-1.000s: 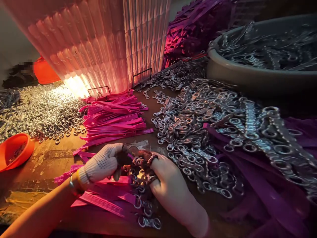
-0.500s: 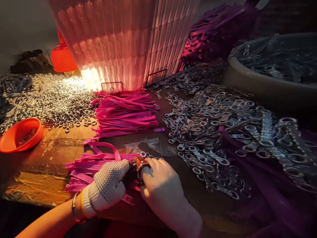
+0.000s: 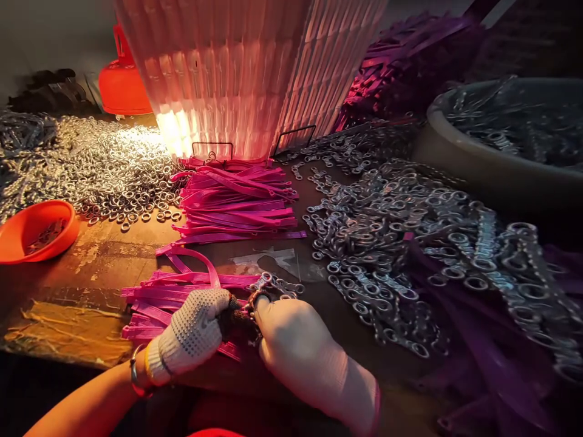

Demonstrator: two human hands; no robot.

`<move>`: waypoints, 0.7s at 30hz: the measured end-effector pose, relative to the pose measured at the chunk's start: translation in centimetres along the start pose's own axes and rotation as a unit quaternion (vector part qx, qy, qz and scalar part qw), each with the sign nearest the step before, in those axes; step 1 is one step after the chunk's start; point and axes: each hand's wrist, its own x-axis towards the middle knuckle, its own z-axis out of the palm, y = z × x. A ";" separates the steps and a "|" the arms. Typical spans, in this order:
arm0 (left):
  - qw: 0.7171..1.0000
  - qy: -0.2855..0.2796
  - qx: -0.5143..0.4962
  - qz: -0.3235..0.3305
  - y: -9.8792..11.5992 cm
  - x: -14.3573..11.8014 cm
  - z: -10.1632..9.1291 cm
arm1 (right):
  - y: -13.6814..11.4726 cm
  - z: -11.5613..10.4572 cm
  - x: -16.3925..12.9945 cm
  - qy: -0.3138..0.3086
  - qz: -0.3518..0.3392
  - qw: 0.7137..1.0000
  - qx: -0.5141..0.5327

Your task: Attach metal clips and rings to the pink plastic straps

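At the near edge of the worktop (image 3: 82,273) I see both gloved hands drawn close together over a low bundle of pink straps (image 3: 182,297). My left hand (image 3: 194,331) is curled, its fingertips pinching something dark at the strap ends; my right hand (image 3: 296,346) is closed beside it, fingers pinching a small metal clip (image 3: 262,294) that touches the same spot. Whether clip and strap are already joined I cannot tell; the fingers hide it.

Just beyond the hands lies a neater stack of pink straps (image 3: 237,203), which I judge to be stock waiting its turn. To the right spreads a broad heap of metal clips (image 3: 387,230), and to the left a bed of loose rings (image 3: 104,170) with an orange bowl (image 3: 36,230) near it. Farther right sits a grey tub (image 3: 483,164) filled with more metal parts, and behind everything a ribbed translucent stack (image 3: 246,73) glows in the light.

With so many loose parts around, I judge the work far from finished.
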 end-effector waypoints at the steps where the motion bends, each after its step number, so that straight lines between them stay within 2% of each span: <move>1: 1.000 -0.011 0.012 0.001 0.0 0.0 0.0 | -0.1 -0.1 0.0 -0.002 -0.019 1.000 -0.012; 5: 0.998 -0.043 0.055 0.006 0.5 0.3 -1.2 | -0.4 -0.1 0.0 0.012 -0.057 0.997 -0.041; 8: 0.997 -0.028 0.066 -0.012 1.1 0.4 -3.0 | -0.3 -0.2 -0.1 0.042 -0.063 0.996 -0.037; 11: 0.997 0.043 -0.008 -0.057 1.3 0.4 -5.0 | 0.6 -0.2 -0.4 0.092 -0.045 0.995 -0.020; 13: 0.980 0.098 -0.131 -0.112 1.1 0.5 -5.9 | 2.3 -0.2 -1.0 0.138 -0.028 0.990 0.006; 14: 0.959 0.121 -0.209 -0.148 1.1 0.7 -6.2 | 3.4 -0.1 -1.3 0.160 -0.013 0.987 0.017; 16: 0.886 0.148 -0.380 -0.220 1.0 1.6 -6.4 | 6.2 0.2 -2.1 0.185 0.058 0.981 0.005; 19: 0.731 0.184 -0.604 -0.259 1.5 3.9 -5.8 | 10.4 1.0 -2.9 0.154 0.223 0.956 -0.112; 21: 0.643 0.190 -0.701 -0.244 2.1 5.6 -4.7 | 12.4 1.8 -3.0 0.116 0.271 0.939 -0.175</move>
